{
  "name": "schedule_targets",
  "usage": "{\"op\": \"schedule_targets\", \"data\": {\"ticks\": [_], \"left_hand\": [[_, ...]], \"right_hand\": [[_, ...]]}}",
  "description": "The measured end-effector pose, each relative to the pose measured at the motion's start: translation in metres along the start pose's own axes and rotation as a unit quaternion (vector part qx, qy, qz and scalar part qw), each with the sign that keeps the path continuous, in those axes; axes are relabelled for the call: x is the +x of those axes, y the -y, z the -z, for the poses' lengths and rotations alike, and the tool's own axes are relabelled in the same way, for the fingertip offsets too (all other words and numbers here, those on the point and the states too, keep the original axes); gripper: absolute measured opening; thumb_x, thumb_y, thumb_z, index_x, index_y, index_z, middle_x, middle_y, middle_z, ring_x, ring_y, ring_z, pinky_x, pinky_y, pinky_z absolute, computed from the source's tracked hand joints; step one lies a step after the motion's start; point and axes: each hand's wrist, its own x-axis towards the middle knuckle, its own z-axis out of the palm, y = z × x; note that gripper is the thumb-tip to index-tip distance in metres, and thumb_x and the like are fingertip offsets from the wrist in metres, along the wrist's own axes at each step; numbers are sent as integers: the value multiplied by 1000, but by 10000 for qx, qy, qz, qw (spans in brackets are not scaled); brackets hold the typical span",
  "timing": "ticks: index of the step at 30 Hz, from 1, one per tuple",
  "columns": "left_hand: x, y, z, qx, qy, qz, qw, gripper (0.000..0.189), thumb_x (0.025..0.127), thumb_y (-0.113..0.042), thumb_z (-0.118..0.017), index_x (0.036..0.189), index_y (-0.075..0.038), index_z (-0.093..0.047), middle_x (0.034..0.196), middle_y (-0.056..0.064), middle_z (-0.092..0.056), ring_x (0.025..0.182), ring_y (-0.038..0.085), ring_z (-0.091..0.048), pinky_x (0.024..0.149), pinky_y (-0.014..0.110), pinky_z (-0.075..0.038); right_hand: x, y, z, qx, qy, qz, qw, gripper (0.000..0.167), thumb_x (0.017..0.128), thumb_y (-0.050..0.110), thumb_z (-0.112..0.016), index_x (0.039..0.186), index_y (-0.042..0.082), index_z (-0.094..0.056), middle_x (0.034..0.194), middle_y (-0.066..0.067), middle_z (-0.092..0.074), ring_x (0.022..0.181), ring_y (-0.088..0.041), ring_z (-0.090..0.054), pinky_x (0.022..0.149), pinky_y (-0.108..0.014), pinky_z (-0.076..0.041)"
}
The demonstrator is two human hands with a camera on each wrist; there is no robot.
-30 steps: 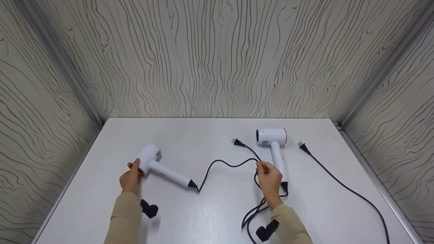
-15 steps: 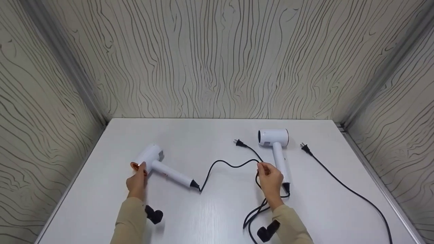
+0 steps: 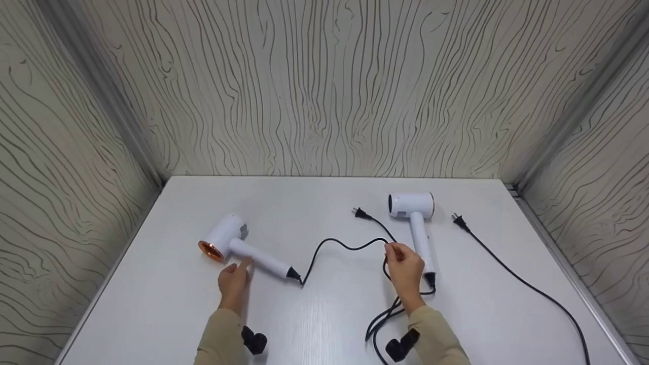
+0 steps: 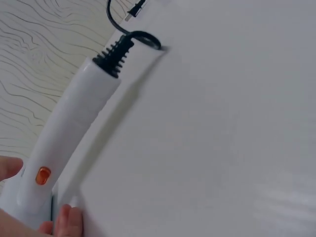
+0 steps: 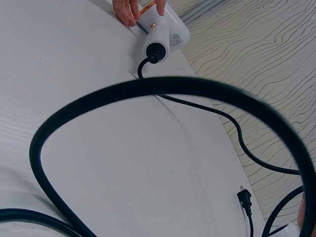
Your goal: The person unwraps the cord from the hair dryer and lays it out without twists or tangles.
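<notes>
On the left of the white table [image 3: 314, 203] lies a white hair dryer [image 3: 223, 234] with a copper-coloured ring at one end. My left hand [image 3: 234, 284] is at the near side of its handle, fingers loosely extended and not closed round it. The left wrist view shows an orange switch [image 4: 43, 176] on that handle, between my thumb and fingers. From the handle's end a black cord [image 3: 350, 249] runs right to my right hand [image 3: 405, 268], which pinches it between thumb and fingertips. A second white hair dryer [image 3: 411, 205] lies just beyond the right hand.
One black plug [image 3: 362, 213] lies left of the second dryer. Another plug [image 3: 460, 221] lies to its right, its cord [image 3: 532, 285] running to the near right. Loops of cord [image 3: 377, 322] lie beside my right wrist. Wood-grain panels [image 3: 324, 91] surround the table.
My left hand has let go of the left dryer's copper-ringed head and moved right, towards the handle. The right hand still pinches the cord in about the same place.
</notes>
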Motion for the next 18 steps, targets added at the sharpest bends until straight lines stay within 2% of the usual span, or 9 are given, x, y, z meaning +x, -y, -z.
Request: {"op": "schedule_targets", "data": {"ticks": [3, 6, 13, 18], "left_hand": [[-5, 2, -6, -42, 39, -42, 10000, 73, 94, -31, -54, 144, 12, -24, 146, 30, -33, 132, 36, -39, 119, 46, -31], [-10, 4, -11, 104, 51, -94, 9999, 71, 95, -33, -53, 144, 12, -26, 143, 30, -36, 130, 37, -41, 117, 47, -33], [-24, 8, -32, 81, -16, -433, 9990, 68, 90, -29, -57, 137, 15, -33, 135, 33, -43, 122, 40, -47, 108, 46, -40], [-31, 11, -47, 31, 86, -528, 9986, 75, 90, -29, -59, 140, 15, -24, 139, 37, -40, 128, 45, -44, 113, 49, -37]], "right_hand": [[1, 0, -1, -15, -40, 15, 10000, 8, 84, 0, -70, 82, -7, -71, 71, -20, -70, 59, 11, -49, 53, -6, -42], [1, 0, -2, -9, -51, 34, 10000, 7, 83, 0, -70, 81, -7, -70, 71, -21, -69, 59, 11, -48, 53, -6, -43], [0, 1, -2, -91, 93, -214, 9997, 9, 85, 2, -69, 84, -7, -71, 74, -20, -70, 59, 9, -49, 54, -8, -43], [0, 3, -1, -47, 168, -360, 9992, 10, 86, 3, -69, 86, -6, -71, 75, -19, -70, 60, 10, -49, 54, -10, -45]]}}
